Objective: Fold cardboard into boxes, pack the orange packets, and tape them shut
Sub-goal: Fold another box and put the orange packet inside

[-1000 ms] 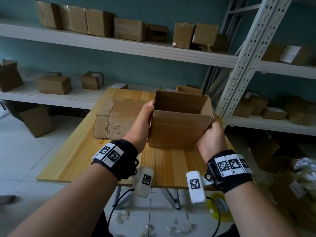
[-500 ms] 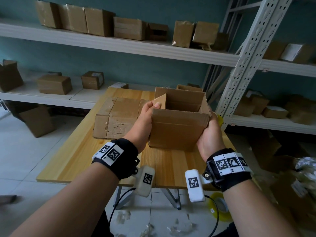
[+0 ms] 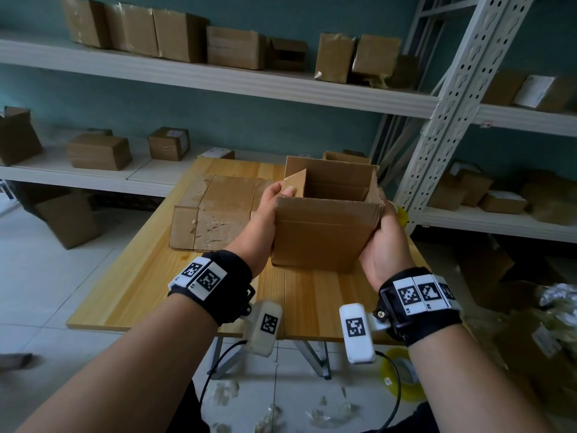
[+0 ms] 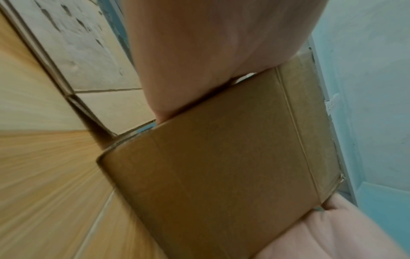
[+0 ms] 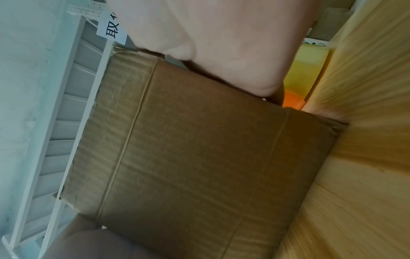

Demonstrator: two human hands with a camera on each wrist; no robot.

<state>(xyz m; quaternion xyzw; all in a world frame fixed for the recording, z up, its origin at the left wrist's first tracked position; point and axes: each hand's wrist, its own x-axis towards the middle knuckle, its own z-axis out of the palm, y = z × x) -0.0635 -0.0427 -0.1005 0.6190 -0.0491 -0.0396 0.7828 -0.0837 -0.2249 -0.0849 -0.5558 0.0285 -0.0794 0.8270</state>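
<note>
An open-topped brown cardboard box point(image 3: 324, 235) is held upright between both hands, just above the wooden table point(image 3: 150, 276). My left hand point(image 3: 268, 214) grips its left side, and the thumb pushes the left top flap point(image 3: 296, 184) inward. On the right wall lies my right hand point(image 3: 385, 242), its fingers hidden behind the box. The left wrist view shows the box side point(image 4: 221, 175) under my left hand point(image 4: 199, 52). In the right wrist view the box point(image 5: 199, 149) sits below my right hand point(image 5: 221, 43). Something yellow and orange point(image 5: 295, 98) lies behind it; what it is cannot be told.
A larger closed box point(image 3: 215, 214) with torn tape lies on the table left of the held one. White shelves point(image 3: 218, 79) with several cardboard boxes line the back and right. A yellow tape roll point(image 3: 402, 379) and scraps lie on the floor under the table.
The left thumb has folded the box's left top flap inward, further than half a second ago. The box has stayed between both hands, lifted slightly.
</note>
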